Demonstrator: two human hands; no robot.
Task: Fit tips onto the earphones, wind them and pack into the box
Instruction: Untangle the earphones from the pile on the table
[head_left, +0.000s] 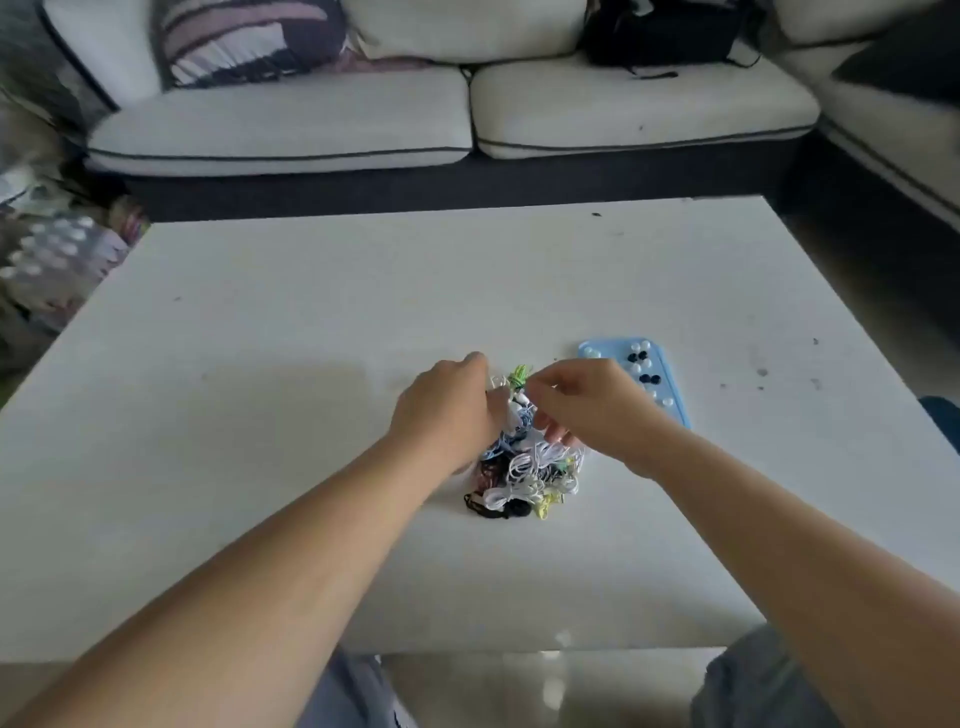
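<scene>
A tangled heap of earphones (524, 475) in white, black, blue, brown and green cords lies at the middle of the white table (260, 364). My left hand (447, 410) rests on the heap's left top with fingers curled into the cords. My right hand (587, 405) pinches cords at the heap's upper right, near a green earphone (519, 375) sticking up. A light blue tray (670, 374) with several white and black ear tips (641, 364) sits just right of the heap, partly behind my right hand. No box is in view.
A pale sofa (447, 114) with a patterned cushion (249, 41) and a black bag (660, 31) runs behind the table. Clutter (52, 254) lies on the floor at the left. My knees (753, 686) show under the near table edge.
</scene>
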